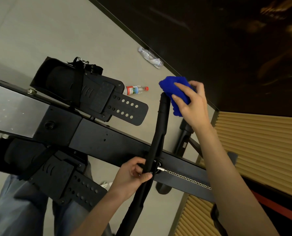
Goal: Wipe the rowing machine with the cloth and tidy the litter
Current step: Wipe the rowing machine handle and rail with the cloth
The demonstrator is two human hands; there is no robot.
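Right hand [191, 103] fingers clamp the blue cloth [174, 92] against the far tip of the black handle [158, 133]. Left hand [133, 176] fingers wrap the handle mid-bar, by the chain [189, 180]. Rowing machine rail [97, 138] underneath. Two bottles on the floor: one [135, 90] beside the footplate [124, 108], crushed one [150, 57] by the wall.

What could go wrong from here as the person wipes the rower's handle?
The left hand grips the handle right beside the chain; a finger might get pinched if it retracts. The right hand presses the blue cloth only at the handle's tip, so it could slip off. Two bottles lie on the floor, easy to overlook.
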